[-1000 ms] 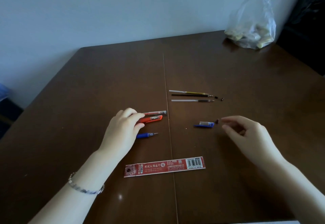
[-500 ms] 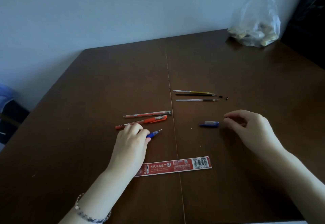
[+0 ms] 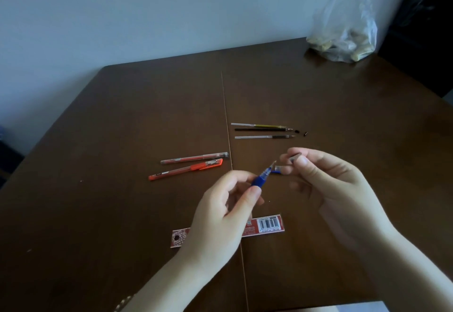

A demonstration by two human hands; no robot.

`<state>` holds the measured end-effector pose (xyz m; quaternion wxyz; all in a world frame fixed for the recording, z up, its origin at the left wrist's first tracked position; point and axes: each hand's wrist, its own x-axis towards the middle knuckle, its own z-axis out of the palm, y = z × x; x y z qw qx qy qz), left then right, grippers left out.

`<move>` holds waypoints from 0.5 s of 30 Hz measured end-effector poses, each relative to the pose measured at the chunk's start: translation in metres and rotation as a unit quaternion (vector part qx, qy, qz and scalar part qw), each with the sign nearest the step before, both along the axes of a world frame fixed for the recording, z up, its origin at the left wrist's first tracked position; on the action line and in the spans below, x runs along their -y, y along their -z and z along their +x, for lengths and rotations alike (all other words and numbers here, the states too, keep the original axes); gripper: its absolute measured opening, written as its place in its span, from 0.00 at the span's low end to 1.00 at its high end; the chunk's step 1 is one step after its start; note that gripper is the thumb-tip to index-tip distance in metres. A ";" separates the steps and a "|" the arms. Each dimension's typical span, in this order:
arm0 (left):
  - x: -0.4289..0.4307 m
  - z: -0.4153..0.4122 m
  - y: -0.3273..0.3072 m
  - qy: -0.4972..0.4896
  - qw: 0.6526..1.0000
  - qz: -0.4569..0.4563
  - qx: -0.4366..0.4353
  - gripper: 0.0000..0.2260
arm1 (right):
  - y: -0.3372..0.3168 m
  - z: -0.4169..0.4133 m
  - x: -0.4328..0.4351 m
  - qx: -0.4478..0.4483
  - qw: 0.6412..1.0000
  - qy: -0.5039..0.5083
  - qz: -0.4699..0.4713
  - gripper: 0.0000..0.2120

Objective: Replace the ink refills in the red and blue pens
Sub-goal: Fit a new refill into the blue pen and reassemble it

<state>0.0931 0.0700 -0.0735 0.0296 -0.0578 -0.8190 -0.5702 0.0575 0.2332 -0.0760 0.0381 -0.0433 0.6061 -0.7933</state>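
My left hand [image 3: 220, 216] holds the blue pen [image 3: 262, 176] above the table, tip pointing up and to the right. My right hand [image 3: 331, 189] pinches a small dark piece [image 3: 295, 157] between thumb and forefinger just beyond the pen's tip. The blue cap [image 3: 277, 170] lies on the table, partly hidden behind the pen tip and my fingers. The red pen [image 3: 186, 169] and a clear red barrel [image 3: 193, 158] lie side by side to the left. Three loose refills [image 3: 262, 130] lie farther back, with two tiny dark caps [image 3: 301, 132] at their right end.
The brown wooden table [image 3: 122, 120] has a seam down the middle. A red refill package [image 3: 267, 224] lies flat under my left hand. A clear plastic bag [image 3: 343, 34] with pale contents sits at the far right corner against the wall.
My left hand has picked the blue pen up off the table and raised it toward the middle. My right hand has lifted a small dark piece and moved left to the pen's tip.
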 end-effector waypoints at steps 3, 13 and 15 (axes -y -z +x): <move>-0.001 0.002 0.002 0.005 1.000 -0.018 0.002 0.05 | 0.001 0.003 0.004 0.010 1.000 -0.010 0.000 0.14; -0.007 0.004 0.003 0.008 0.999 -0.019 -0.036 0.08 | 0.007 0.013 0.010 0.018 0.999 -0.034 0.017 0.13; -0.008 0.004 0.003 0.009 0.999 -0.018 -0.043 0.09 | 0.008 0.014 0.012 0.016 0.999 -0.035 0.026 0.12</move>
